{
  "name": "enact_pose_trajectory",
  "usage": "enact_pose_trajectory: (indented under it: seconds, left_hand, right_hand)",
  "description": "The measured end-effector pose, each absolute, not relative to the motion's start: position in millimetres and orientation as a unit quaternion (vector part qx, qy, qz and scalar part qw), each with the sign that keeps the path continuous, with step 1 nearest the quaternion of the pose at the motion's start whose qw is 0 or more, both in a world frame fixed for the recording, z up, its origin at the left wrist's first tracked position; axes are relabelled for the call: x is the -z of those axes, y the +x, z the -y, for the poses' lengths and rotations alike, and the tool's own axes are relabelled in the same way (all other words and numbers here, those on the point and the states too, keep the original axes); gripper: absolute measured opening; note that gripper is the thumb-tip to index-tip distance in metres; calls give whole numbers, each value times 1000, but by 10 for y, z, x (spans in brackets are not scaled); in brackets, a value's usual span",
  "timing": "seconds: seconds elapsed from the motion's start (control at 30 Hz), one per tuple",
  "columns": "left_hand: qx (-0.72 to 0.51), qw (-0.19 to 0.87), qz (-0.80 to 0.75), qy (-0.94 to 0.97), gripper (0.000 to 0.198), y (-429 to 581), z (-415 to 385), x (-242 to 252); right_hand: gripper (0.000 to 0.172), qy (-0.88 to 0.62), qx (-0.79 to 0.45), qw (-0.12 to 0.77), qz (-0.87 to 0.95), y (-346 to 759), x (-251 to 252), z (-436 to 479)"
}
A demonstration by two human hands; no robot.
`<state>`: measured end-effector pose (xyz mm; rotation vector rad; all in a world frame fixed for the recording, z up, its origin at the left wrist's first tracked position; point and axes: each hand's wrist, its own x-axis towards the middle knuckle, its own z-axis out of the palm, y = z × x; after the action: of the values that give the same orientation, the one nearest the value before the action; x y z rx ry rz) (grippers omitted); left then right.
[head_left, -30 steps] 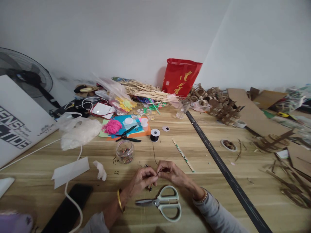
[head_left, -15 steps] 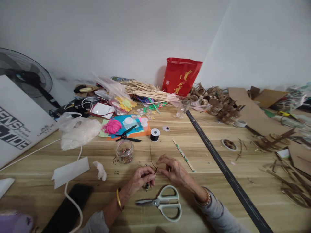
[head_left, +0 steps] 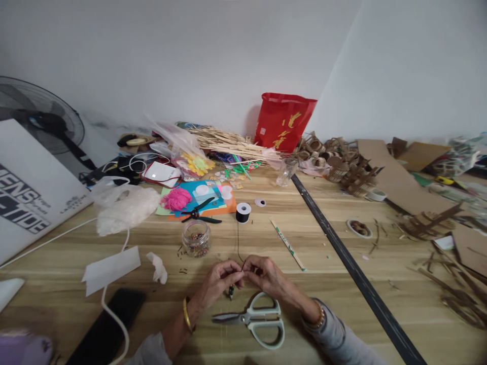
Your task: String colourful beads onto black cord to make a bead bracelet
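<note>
A thin dark cord (head_left: 238, 241) runs from a black spool with a white top (head_left: 243, 212) down to both hands. My left hand (head_left: 222, 279) pinches the cord, and a short string of dark beads (head_left: 231, 291) hangs under its fingers. My right hand (head_left: 266, 274) is pinched on the cord too, its fingertips meeting the left ones. Just below the hands lie scissors (head_left: 249, 318) with pale handles, blades pointing left. To the left stands a clear jar (head_left: 196, 238) holding many small coloured beads.
Black pliers (head_left: 200, 212) and pink yarn (head_left: 176, 199) rest on coloured sheets. A green-and-white paper strip (head_left: 288, 244) lies right of the spool. Farther right are a black band (head_left: 342, 263) and a small white dish (head_left: 359, 228). A dark phone-like slab (head_left: 108, 324) lies front left.
My right hand has moved left and closed on the cord beside my left fingertips; before, its fingers were apart. The left hand has stayed nearly in place.
</note>
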<state>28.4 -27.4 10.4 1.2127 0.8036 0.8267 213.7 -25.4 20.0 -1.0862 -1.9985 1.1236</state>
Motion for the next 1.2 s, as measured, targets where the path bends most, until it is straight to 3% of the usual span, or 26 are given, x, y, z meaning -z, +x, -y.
enact_pose_trajectory:
  seconds: [0.37,0.7,1.2]
  left_hand:
    - [-440,616,-419,502,27,160,203,-98]
    - [-502,571,-443,474,19,-40,139,-104]
    - [-470,539,-484,505,26,-46,114,-150]
  right_hand:
    - [3,-428,-490,273,708,2215,-221,212]
    - [21,-411,-566,256,667,2496,-329,38]
    - [34,-398,-579,258,663,2600,-348,-14]
